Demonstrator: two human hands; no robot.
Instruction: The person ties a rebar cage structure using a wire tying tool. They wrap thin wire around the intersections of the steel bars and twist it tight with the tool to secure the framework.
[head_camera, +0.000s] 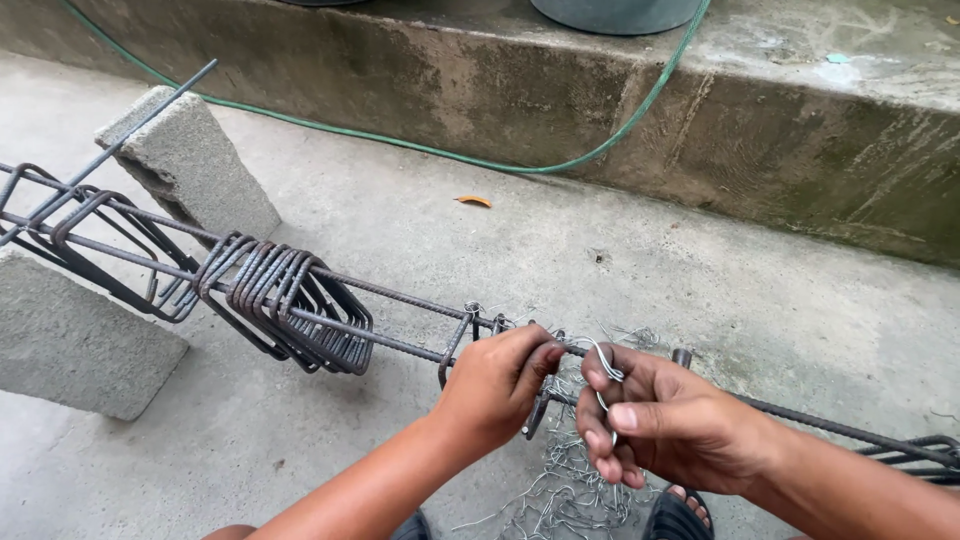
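Long ribbed steel bars (400, 296) run from upper left to lower right across the view. A bunch of bent steel stirrups (290, 300) hangs on them, with more stirrups (90, 235) further left. My left hand (495, 385) grips a bar and a stirrup (455, 345) where they cross. My right hand (660, 420) pinches a thin loop of tie wire (605, 365) right beside that crossing, close to my left thumb.
Two grey concrete blocks (190, 160) (70, 340) prop up the bars at left. A tangle of loose wire pieces (570, 490) lies on the concrete floor below my hands. A green hose (450, 155) runs along a raised concrete step (800, 150). My sandalled foot (680, 510) shows at the bottom.
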